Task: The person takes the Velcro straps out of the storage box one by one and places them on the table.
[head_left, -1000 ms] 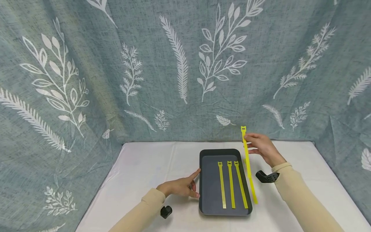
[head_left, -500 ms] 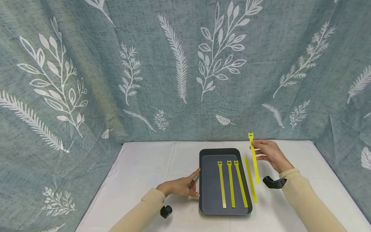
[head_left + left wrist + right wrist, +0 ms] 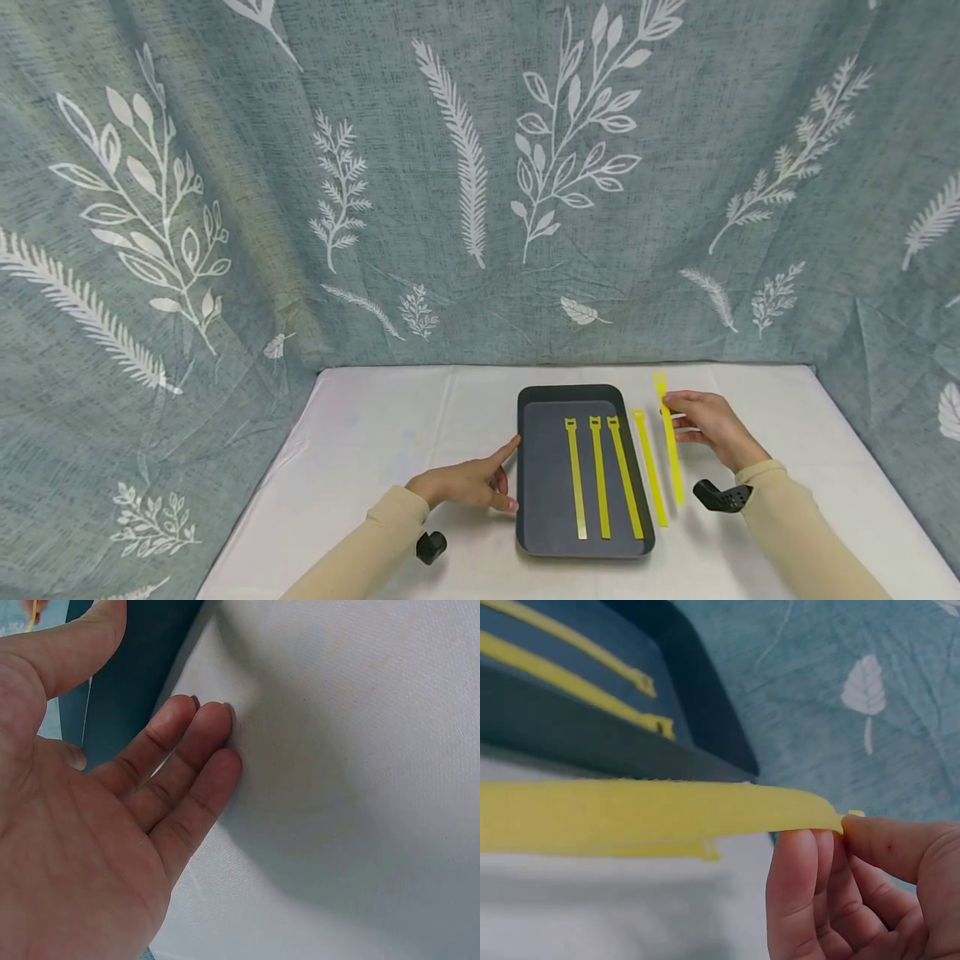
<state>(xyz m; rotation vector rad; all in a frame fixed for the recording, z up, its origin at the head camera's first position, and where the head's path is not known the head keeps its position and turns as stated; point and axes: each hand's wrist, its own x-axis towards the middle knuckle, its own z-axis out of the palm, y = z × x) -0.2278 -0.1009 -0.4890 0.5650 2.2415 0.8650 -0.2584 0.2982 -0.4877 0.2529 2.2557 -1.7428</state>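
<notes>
The work looks about midway: of the five yellow straps in sight, three lie in the tray, one lies out on the table, and one is held. The tray (image 3: 543, 483) sits right of the middle of the table (image 3: 420, 408), its far short side near the table's far edge. Inside, the left strap (image 3: 575, 479), the middle strap (image 3: 601, 479) and the right strap (image 3: 626, 479) keep to the tray's right half, slotted heads toward its far side; the right one slants down toward the near right corner. The loose strap (image 3: 649, 471) lies just outside the tray's right wall, roughly along it.

The right hand (image 3: 708, 425) has thumb and fingers clamped on the held strap (image 3: 671, 458) close to its head. That strap is between the loose one and the table's right edge, its head pointing to the far edge; whether its lower end touches the tabletop is hard to tell. It is not yet let go, so its placing seems the unfinished part.

The left hand (image 3: 465, 485) holds no strap: index finger and thumb are spread apart, their tips against the tray's left wall, apparently steadying it.
</notes>
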